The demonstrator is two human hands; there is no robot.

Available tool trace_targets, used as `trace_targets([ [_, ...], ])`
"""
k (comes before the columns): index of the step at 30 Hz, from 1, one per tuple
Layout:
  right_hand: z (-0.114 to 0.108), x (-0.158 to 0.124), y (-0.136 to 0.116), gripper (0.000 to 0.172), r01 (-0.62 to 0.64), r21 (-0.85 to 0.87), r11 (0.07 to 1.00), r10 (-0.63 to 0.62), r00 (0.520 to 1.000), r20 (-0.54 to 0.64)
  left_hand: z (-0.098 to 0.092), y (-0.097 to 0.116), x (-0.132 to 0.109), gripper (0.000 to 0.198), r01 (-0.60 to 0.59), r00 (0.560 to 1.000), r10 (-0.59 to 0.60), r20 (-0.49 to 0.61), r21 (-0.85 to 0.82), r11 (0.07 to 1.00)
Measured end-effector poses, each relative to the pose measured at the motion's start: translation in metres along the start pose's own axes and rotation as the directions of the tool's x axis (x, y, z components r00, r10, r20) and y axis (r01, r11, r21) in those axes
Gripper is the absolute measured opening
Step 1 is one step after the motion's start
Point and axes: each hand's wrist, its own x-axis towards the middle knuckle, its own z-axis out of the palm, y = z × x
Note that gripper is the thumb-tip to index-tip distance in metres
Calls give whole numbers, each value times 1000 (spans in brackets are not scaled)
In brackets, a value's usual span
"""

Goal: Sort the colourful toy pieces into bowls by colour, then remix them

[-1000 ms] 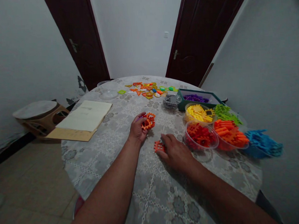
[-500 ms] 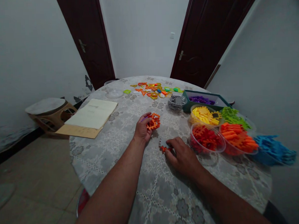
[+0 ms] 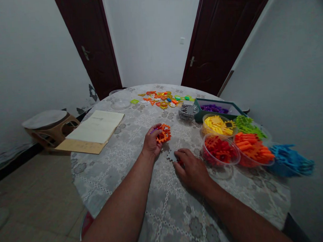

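My left hand (image 3: 152, 141) is closed around a cluster of orange and red toothed building pieces (image 3: 164, 133), with a bit of purple showing by the fingers. Just to its right and nearer to me, my right hand (image 3: 192, 169) pinches a grey toothed plastic piece (image 3: 172, 156) low over the tablecloth. Something red shows under the right fingers, mostly hidden by them. The two hands are apart, and the pieces they hold do not touch.
Right of my hands stand tubs of red pieces (image 3: 221, 155), orange pieces (image 3: 252, 146), yellow pieces (image 3: 217, 125), grey pieces (image 3: 188, 111) and blue pieces (image 3: 290, 159). Behind is a green box (image 3: 236, 107) with purple pieces. Loose mixed pieces (image 3: 160, 100) lie at the back; a notebook (image 3: 95, 127) lies left.
The grey piece in my right hand has turned so that more of its flat face shows, and the red-orange part is now more covered by the fingers. My left hand keeps its hold.
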Motion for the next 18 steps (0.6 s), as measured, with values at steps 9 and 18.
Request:
trace_targets([
  [9,-34,-8,-23,26,109,147,983,-105,994,-34,2,3,-3,50,-3,1000,3,-15,-15,1000],
  [18,-130,120,16,33,111,-225,968,-103,994,49,-7,18,1,43,-55,998,48,-36,-255,965],
])
